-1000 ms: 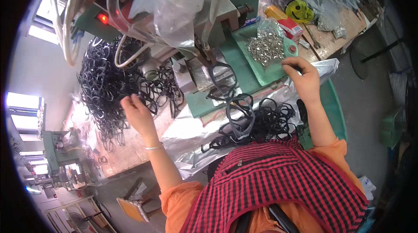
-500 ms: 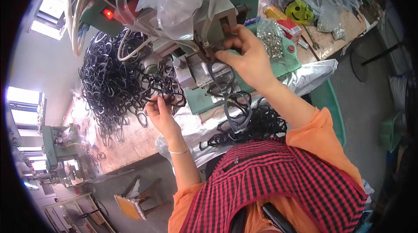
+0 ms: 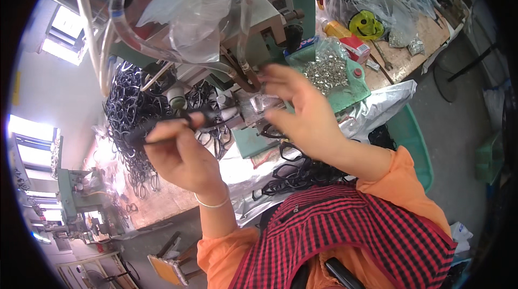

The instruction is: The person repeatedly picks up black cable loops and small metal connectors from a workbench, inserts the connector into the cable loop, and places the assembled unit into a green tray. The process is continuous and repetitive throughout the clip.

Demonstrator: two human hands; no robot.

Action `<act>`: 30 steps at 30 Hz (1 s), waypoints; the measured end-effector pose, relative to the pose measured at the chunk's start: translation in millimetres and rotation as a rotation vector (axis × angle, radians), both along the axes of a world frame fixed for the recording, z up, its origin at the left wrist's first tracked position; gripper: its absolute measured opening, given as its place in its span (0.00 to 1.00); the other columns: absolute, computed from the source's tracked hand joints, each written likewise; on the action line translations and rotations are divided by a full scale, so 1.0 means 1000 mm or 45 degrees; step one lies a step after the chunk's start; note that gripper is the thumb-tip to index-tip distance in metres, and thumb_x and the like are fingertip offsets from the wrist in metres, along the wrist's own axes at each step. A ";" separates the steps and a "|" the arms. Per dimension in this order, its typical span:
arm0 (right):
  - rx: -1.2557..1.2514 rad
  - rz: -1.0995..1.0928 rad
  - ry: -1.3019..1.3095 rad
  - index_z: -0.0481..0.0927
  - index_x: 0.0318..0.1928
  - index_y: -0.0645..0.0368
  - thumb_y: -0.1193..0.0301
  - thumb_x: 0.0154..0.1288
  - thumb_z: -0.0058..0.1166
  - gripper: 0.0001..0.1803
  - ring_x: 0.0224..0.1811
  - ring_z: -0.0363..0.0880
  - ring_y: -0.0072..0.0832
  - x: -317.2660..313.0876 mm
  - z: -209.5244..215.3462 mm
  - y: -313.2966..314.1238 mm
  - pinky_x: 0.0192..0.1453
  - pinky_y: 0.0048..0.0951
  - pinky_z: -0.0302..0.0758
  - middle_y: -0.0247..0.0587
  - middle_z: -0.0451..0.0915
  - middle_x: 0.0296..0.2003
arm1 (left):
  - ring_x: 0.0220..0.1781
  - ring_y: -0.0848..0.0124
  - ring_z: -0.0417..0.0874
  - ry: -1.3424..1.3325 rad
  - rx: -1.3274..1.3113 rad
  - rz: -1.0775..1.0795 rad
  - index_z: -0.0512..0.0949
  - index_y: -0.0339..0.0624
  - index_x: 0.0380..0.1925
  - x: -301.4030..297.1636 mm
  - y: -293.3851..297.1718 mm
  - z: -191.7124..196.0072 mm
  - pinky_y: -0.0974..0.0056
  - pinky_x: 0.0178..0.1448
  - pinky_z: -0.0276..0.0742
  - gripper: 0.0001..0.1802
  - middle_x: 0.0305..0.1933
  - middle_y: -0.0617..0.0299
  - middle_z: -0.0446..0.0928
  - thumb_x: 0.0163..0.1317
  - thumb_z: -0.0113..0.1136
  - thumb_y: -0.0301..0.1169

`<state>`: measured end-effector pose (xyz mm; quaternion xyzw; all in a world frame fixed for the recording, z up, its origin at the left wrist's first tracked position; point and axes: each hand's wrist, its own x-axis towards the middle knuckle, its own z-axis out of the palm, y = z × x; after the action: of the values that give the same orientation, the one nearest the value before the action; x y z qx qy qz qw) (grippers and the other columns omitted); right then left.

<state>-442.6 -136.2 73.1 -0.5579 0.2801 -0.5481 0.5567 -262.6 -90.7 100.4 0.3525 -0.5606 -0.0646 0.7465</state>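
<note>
- I see my left hand pinched on a black eyeglass frame part, its long axis running left-right toward the machine jig.
- My right hand, fingers spread and empty, hovers nearer the jig.
- A yellow tape roll lies bagged upper right on the desk.

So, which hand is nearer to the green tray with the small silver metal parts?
Right. The right hand is just beside the green tray, near its left edge. The left hand is far to the left, gripping a black strap.
</note>
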 end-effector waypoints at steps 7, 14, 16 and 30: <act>-0.124 -0.336 0.895 0.84 0.54 0.62 0.79 0.64 0.56 0.17 0.54 0.86 0.35 -0.085 -0.058 -0.037 0.61 0.34 0.78 0.45 0.87 0.51 | 0.39 0.62 0.80 -1.078 -0.150 0.060 0.84 0.43 0.39 -0.025 0.005 -0.030 0.62 0.41 0.81 0.15 0.48 0.61 0.88 0.49 0.69 0.21; -0.363 -0.718 0.813 0.85 0.48 0.59 0.76 0.64 0.56 0.13 0.51 0.85 0.46 -0.122 -0.072 -0.066 0.58 0.42 0.78 0.48 0.87 0.45 | 0.41 0.59 0.81 -1.167 -0.176 0.046 0.83 0.41 0.36 -0.031 -0.001 -0.045 0.53 0.45 0.89 0.12 0.45 0.57 0.87 0.48 0.67 0.24; -0.228 -0.554 0.861 0.85 0.44 0.58 0.77 0.62 0.56 0.11 0.49 0.84 0.45 -0.133 -0.080 -0.068 0.57 0.42 0.77 0.45 0.86 0.43 | 0.41 0.59 0.82 -1.147 -0.165 0.047 0.83 0.42 0.35 -0.034 -0.001 -0.043 0.53 0.46 0.89 0.12 0.44 0.57 0.87 0.48 0.67 0.24; -0.422 -0.728 1.490 0.82 0.36 0.58 0.72 0.63 0.62 0.04 0.40 0.84 0.49 -0.105 -0.093 -0.044 0.44 0.48 0.78 0.48 0.83 0.33 | 0.48 0.52 0.83 -0.823 0.249 -0.078 0.84 0.41 0.44 -0.041 0.049 -0.063 0.46 0.60 0.82 0.20 0.56 0.51 0.84 0.47 0.71 0.27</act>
<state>-547.9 -179.7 -20.3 -0.7448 0.5847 -0.3171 0.0530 -303.8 -42.0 37.0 0.4077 -0.7699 -0.0255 0.4903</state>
